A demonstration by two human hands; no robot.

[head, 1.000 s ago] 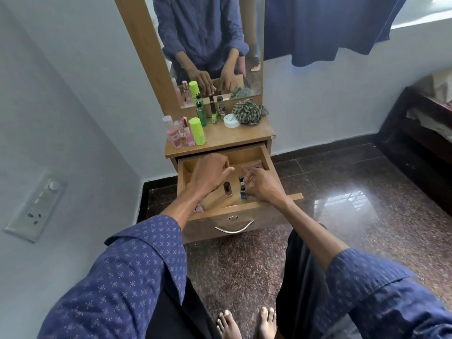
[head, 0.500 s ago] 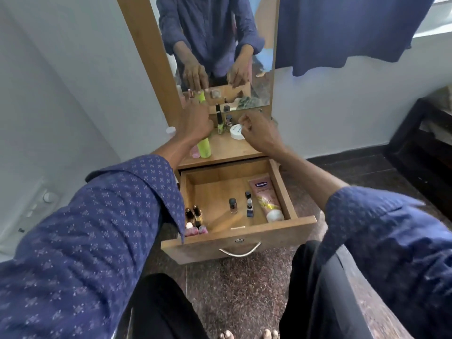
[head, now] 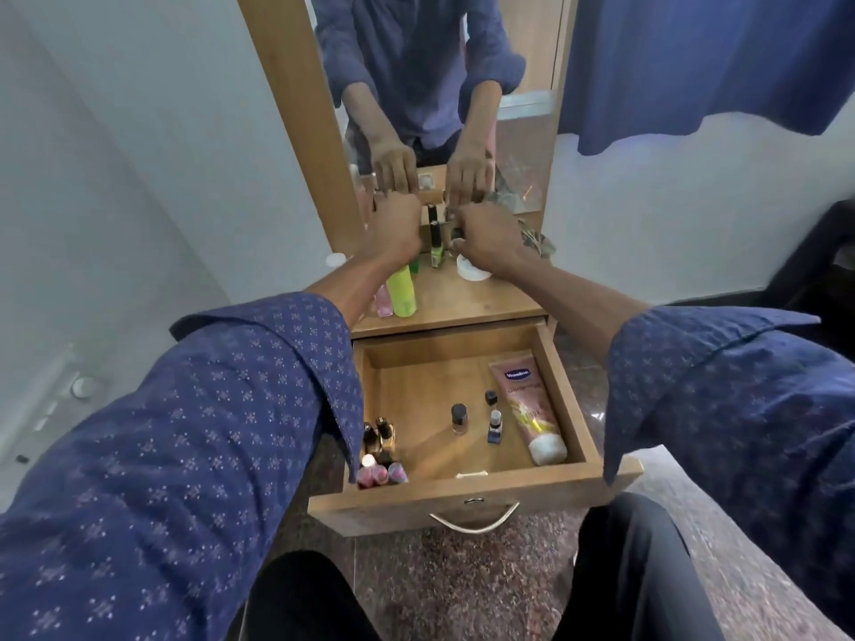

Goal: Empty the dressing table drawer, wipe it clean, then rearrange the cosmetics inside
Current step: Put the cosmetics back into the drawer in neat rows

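drawer (head: 467, 495) holds one pink tube (head: 527, 409) at 3 o'clock and three small bottles (head: 494, 427) mid-floor. left hand (head: 397, 226) curled, contents hidden; right hand (head: 489, 238) pinches a small bottle (head: 457, 234) over the counter (head: 462, 302).

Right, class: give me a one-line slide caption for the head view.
Both hands, left and right, reach the tabletop bottles while the open drawer holds a lotion tube.

Room around the dressing table

A dark blue curtain (head: 694, 57) is hung at the upper right against a pale wall (head: 115, 131). A white switch plate (head: 55, 400) is fixed to the wall at left. Speckled reddish-brown floor (head: 462, 589) is seen below, and dark furniture (head: 828, 270) is glimpsed at the right edge.
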